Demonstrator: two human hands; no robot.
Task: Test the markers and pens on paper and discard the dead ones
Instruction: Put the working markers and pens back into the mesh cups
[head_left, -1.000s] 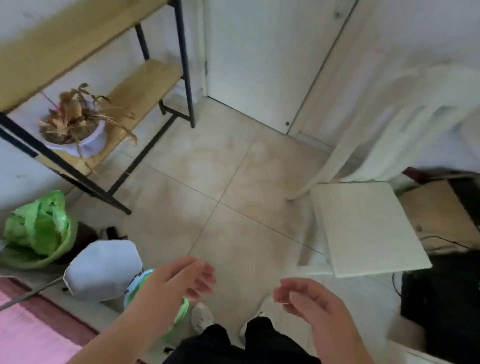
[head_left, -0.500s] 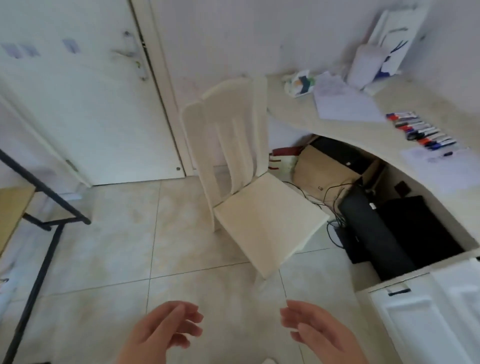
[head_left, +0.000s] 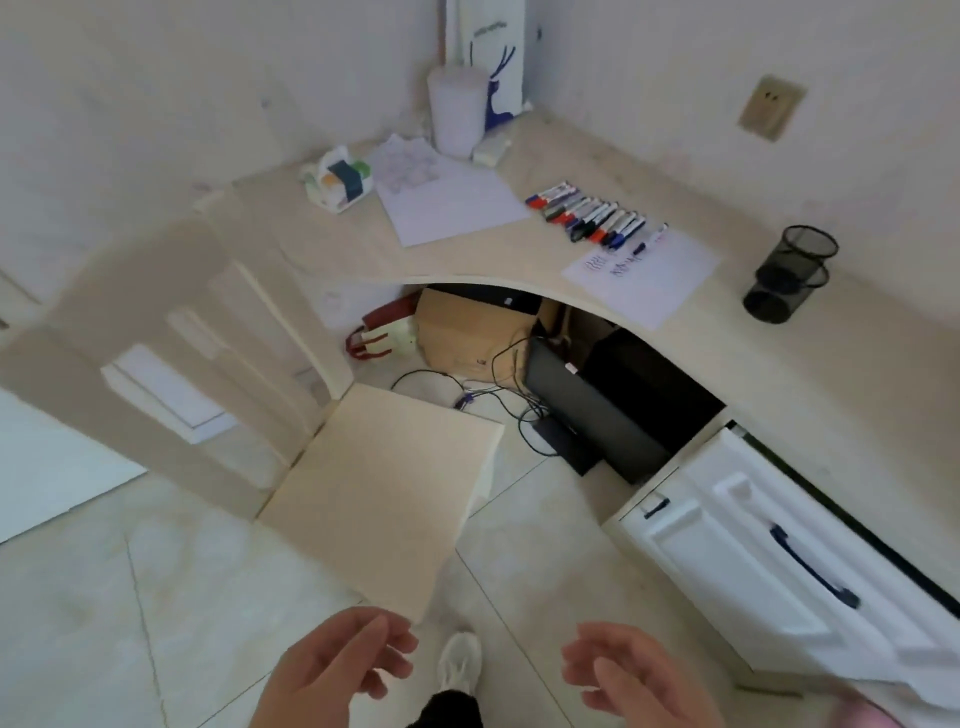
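Now facing the desk (head_left: 779, 415), view swung from floor and shelf. Markers (head_left: 589, 213): row on desktop, beside test paper (head_left: 644, 275) bearing scribbles. Left hand (head_left: 337, 670), right hand (head_left: 631, 680): loosely open, empty, well short of desk. Testing likely resumes after approach.

The desk (head_left: 779, 374) is pale cream. At its far edge, the markers (head_left: 589, 214) have white barrels with red, blue, black and green caps. The test sheet (head_left: 644, 275) is white with blue and black scribbles. Toward the right edge, the mesh pen cup (head_left: 792, 273) is black. The chair (head_left: 379, 499) is cream, the drawer fronts (head_left: 753, 561) white with dark blue handles.
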